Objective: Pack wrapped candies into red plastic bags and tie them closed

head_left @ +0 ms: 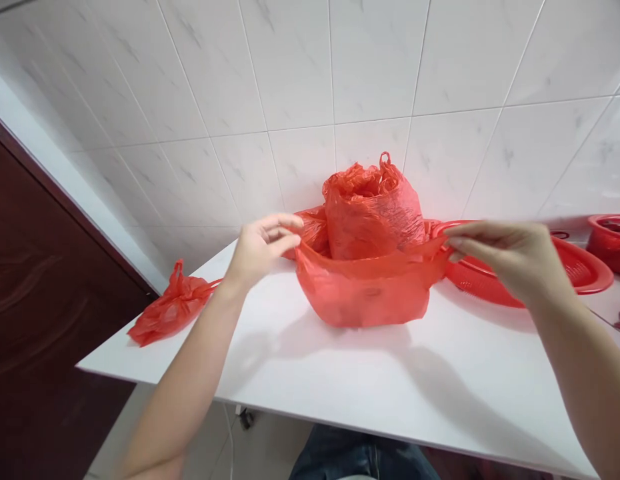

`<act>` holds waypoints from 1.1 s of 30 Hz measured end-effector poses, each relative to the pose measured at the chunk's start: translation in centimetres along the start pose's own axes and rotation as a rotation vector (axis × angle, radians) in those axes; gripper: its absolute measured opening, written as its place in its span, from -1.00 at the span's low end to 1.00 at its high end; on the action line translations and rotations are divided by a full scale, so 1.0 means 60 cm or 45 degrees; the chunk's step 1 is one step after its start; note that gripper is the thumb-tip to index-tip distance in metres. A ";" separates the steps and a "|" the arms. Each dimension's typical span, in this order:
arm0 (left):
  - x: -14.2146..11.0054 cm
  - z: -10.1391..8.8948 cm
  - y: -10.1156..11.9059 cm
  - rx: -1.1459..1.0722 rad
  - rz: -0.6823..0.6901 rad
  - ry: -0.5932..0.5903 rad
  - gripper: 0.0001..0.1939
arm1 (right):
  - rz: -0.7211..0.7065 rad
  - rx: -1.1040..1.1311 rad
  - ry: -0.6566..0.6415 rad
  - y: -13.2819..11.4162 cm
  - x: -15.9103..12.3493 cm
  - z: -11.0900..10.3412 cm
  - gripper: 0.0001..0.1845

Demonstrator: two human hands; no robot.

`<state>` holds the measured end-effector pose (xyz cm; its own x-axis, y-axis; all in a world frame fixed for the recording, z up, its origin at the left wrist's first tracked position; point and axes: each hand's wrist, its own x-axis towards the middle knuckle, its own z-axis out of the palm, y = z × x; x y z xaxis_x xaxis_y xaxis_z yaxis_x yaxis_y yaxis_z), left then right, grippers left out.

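Note:
A thin red plastic bag [363, 293] is stretched sideways between my two hands over the white table. My left hand [265, 247] pinches its left upper corner between thumb and fingers. At the opposite corner my right hand [500, 250] grips the bag in the same way. The bag's upper edge sags in the middle, and its lower part is at or just above the tabletop; I cannot tell which. What it holds, if anything, does not show through clearly. Right behind it stands a bigger, full red plastic bag [375, 213] with crumpled red plastic at its mouth.
A small knotted red bag [173, 307] lies at the table's left end. Red plastic baskets [587, 270] stand on the right, with a red container [610, 243] beyond them. White tiles [300, 67] back the white table [310, 380]; a dark door [45, 300] is at the left.

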<state>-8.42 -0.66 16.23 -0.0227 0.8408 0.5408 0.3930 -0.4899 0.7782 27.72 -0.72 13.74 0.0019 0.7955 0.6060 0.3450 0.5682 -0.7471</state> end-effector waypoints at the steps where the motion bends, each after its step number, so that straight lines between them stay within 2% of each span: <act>1: 0.013 -0.001 0.020 -0.045 0.021 0.047 -0.75 | -0.008 0.027 0.005 -0.016 0.013 -0.004 -0.93; 3: 0.030 0.005 0.051 -0.151 0.068 0.089 -0.76 | -0.048 0.085 -0.025 -0.042 0.033 -0.003 -0.95; 5: 0.038 0.020 0.073 -0.250 0.086 0.026 -0.78 | -0.077 0.131 -0.077 -0.060 0.044 0.007 -0.95; 9: 0.036 0.065 0.102 -0.307 0.116 -0.249 -0.69 | -0.130 0.143 -0.239 -0.088 0.053 0.048 -0.86; 13: 0.026 0.115 0.124 -0.246 0.193 -0.483 -0.56 | -0.303 0.155 -0.450 -0.117 0.048 0.091 -0.73; 16: 0.021 0.134 0.130 -0.211 0.231 -0.501 -0.59 | -0.381 0.199 -0.347 -0.119 0.038 0.096 -0.76; 18: 0.020 0.135 0.127 -0.189 0.172 -0.498 -0.55 | -0.344 0.218 -0.200 -0.101 0.029 0.080 -0.76; 20: 0.019 0.130 0.119 -0.184 0.091 -0.514 -0.57 | -0.290 0.251 -0.142 -0.067 0.018 0.050 -0.69; 21: 0.018 0.127 0.115 -0.195 0.061 -0.526 -0.62 | -0.281 0.285 -0.184 -0.046 0.010 0.034 -0.61; 22: 0.018 0.124 0.112 -0.218 0.043 -0.538 -0.69 | -0.265 0.336 -0.318 -0.025 0.002 0.019 -0.45; 23: 0.017 0.122 0.109 -0.250 0.035 -0.554 -0.75 | -0.227 0.390 -0.484 -0.005 -0.008 0.007 -0.21; 25: 0.016 0.122 0.107 -0.305 0.025 -0.600 -0.83 | -0.081 0.386 -0.740 0.028 -0.030 -0.002 0.19; 26: 0.016 0.123 0.107 -0.321 0.021 -0.638 -0.83 | -0.049 0.370 -0.821 0.039 -0.042 0.003 0.27; 28: 0.016 0.128 0.109 -0.340 0.023 -0.730 -0.81 | -0.015 0.336 -0.907 0.051 -0.061 0.026 0.17; 30: 0.016 0.132 0.111 -0.367 0.037 -0.817 -0.79 | 0.018 0.335 -0.911 0.050 -0.071 0.059 -0.19; 32: 0.016 0.131 0.111 -0.393 0.059 -0.864 -0.78 | 0.098 0.430 -0.794 0.043 -0.071 0.089 -0.51; 33: 0.016 0.128 0.112 -0.394 0.074 -0.862 -0.76 | 0.133 0.511 -0.699 0.037 -0.068 0.101 -0.59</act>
<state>1.27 -1.35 19.52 0.6004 0.7204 0.3471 0.0972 -0.4965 0.8626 22.82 -1.43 7.94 -0.4964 0.7815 0.3780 -0.0058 0.4325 -0.9016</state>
